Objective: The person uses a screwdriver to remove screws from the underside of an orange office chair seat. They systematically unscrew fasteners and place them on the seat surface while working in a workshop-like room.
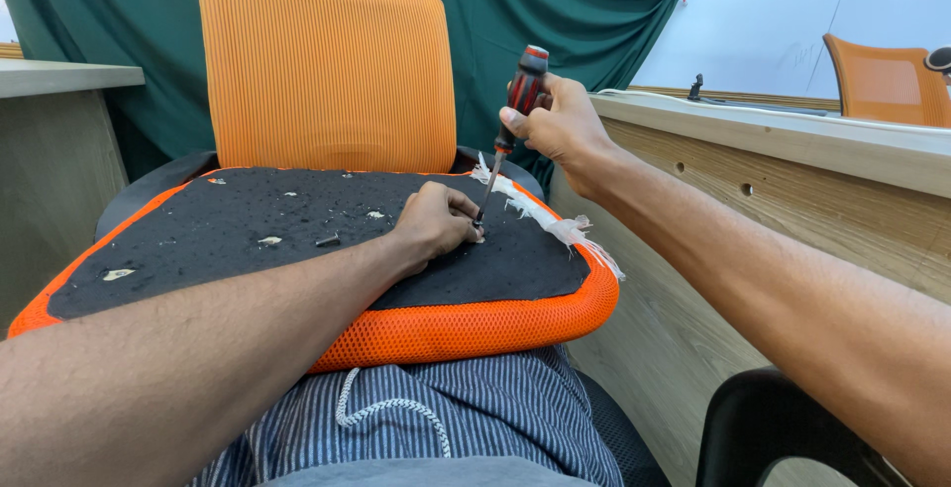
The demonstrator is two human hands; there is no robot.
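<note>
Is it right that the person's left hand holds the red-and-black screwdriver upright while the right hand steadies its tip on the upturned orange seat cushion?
Not quite: the hands are swapped. In the head view the right hand holds the screwdriver, and the left hand steadies its tip on the orange seat cushion.

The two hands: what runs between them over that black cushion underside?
In the head view, the screwdriver: right hand grips its handle, and its shaft slants down to the left hand.

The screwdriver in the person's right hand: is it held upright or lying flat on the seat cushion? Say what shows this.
Near upright, slightly tilted. The right hand grips the screwdriver handle high, its tip down on the black underside of the seat cushion beside the left hand.
</note>
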